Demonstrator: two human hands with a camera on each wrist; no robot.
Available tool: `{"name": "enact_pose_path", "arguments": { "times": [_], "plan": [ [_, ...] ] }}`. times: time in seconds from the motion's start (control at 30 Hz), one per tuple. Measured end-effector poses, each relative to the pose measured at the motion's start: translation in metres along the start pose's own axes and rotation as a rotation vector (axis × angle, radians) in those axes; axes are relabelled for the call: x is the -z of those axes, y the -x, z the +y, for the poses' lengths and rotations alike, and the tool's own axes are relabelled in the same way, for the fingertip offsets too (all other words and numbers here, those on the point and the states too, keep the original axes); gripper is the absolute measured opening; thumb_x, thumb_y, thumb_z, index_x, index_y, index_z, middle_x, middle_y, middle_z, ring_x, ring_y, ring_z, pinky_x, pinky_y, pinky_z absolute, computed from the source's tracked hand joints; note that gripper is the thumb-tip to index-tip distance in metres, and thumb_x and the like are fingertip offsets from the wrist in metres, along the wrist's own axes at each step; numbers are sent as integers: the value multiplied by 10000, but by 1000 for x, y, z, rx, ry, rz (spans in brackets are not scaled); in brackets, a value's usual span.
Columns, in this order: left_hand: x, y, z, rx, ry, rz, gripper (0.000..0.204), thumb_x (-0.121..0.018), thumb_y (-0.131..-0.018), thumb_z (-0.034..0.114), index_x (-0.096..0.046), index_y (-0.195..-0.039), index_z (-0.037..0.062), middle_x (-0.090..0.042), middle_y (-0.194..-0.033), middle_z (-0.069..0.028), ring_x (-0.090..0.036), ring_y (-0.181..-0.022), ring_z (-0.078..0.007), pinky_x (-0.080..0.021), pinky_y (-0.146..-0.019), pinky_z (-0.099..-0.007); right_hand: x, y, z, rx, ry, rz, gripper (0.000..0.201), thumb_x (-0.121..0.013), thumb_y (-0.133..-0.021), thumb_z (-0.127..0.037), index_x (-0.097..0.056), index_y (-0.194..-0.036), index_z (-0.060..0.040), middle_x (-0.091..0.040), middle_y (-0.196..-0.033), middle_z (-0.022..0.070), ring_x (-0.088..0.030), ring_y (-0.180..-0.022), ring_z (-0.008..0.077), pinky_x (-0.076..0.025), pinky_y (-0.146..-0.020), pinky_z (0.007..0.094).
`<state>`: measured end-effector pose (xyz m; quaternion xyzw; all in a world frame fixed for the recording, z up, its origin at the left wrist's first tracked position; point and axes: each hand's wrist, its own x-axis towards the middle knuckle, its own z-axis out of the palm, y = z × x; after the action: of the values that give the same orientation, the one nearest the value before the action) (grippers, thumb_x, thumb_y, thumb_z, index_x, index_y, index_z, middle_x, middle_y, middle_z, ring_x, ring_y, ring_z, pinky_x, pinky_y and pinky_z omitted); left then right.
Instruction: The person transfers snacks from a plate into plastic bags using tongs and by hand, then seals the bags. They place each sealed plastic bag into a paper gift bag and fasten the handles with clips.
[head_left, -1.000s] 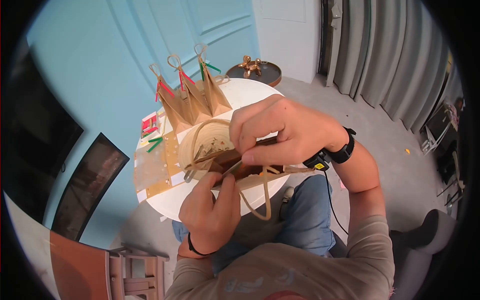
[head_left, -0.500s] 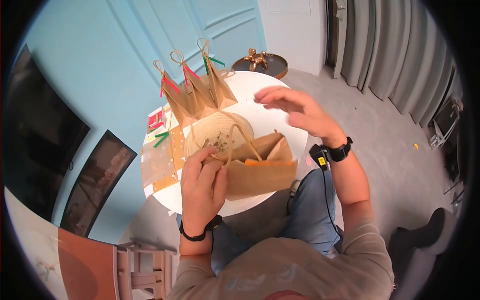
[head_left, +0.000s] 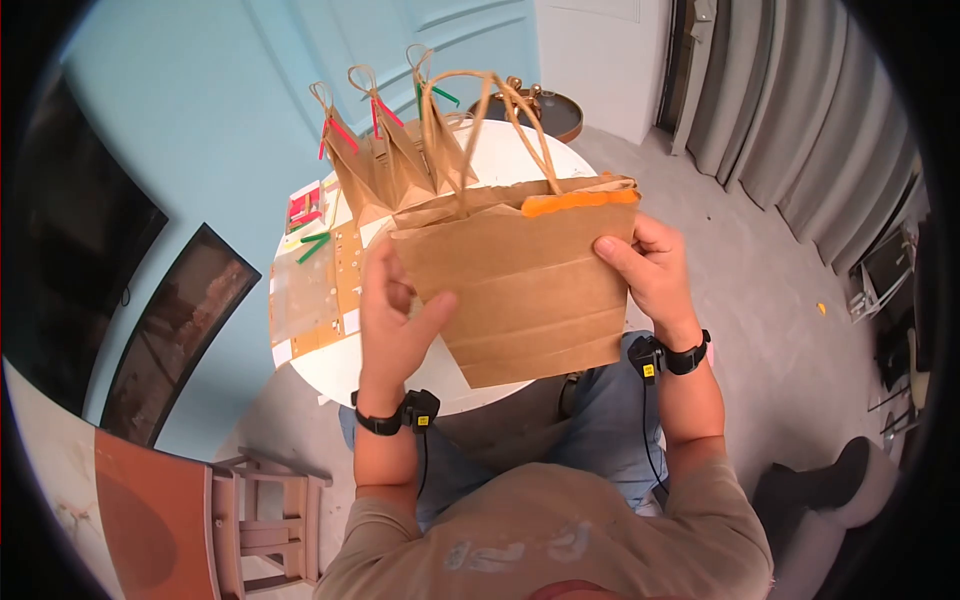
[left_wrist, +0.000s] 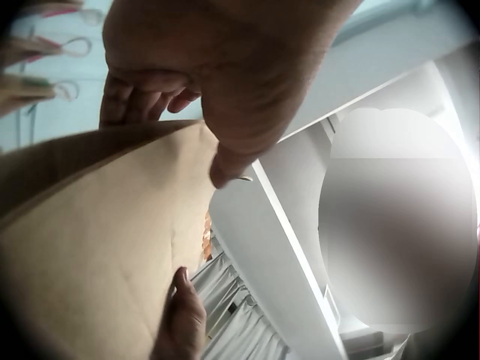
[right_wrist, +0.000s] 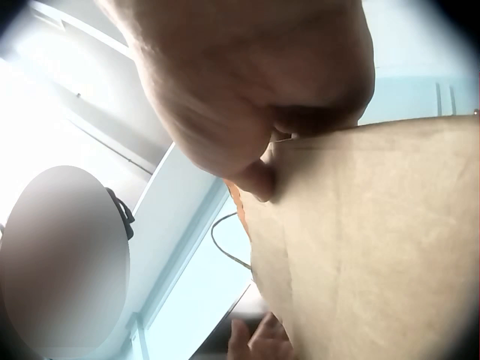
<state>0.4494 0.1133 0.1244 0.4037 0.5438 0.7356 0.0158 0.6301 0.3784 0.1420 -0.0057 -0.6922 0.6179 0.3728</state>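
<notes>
A brown paper bag [head_left: 520, 300] with twisted paper handles [head_left: 535, 130] hangs upright in front of me, over the near side of the table. An orange strip [head_left: 580, 203] lies along the right part of its top edge. My right hand [head_left: 658, 275] pinches the bag's right edge, thumb on the front and fingers behind. At the left edge my left hand [head_left: 388, 315] holds the bag, its thumb over the front face and its fingers [left_wrist: 135, 101] partly hidden behind. Horizontal creases cross the bag's front.
Several brown bags [head_left: 350, 175] with red and green clips stand at the back of the white round table [head_left: 560, 160]. Green sticks [head_left: 313, 247] and a small box of red pieces [head_left: 306, 208] lie at left. Behind is a dark round side table [head_left: 560, 115].
The right hand has come down from above the table to the bag's right edge. The bag was raised and turned to face me; the left hand moved from its top corner to its left side.
</notes>
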Motion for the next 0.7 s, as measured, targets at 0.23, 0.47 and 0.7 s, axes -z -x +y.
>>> {"name": "enact_pose_path", "arguments": {
  "times": [0.23, 0.47, 0.7],
  "plan": [
    [4, -1, -28, 254, -23, -243, 362, -781, -1064, 86, -702, -1408, 2, -786, -1162, -27, -716, -1041, -113, -567, -951, -291, 13, -5, 5, -121, 1, -220, 313, -838, -1048, -165, -801, -1291, 28, -819, -1124, 6, -721, -995, 76, -592, -850, 286],
    [55, -6, -32, 191, -231, -118, 327, -699, -1064, -5, -689, -1391, -11, -737, -1346, -89, -719, -1203, -161, -566, -1022, -313, 36, -47, -28, -98, 391, 32, 333, -811, -1066, -243, -808, -1257, 29, -806, -1039, -17, -696, -910, 70, -569, -809, 285],
    [94, -6, -36, 67, -119, 118, 219, -743, -1037, -6, -738, -1256, -7, -719, -1399, -135, -721, -1097, -151, -583, -976, -315, 32, -184, 39, 183, 740, 268, 338, -709, -1084, -243, -770, -1220, 60, -819, -901, 126, -728, -834, 130, -571, -765, 354]
  ]
}}
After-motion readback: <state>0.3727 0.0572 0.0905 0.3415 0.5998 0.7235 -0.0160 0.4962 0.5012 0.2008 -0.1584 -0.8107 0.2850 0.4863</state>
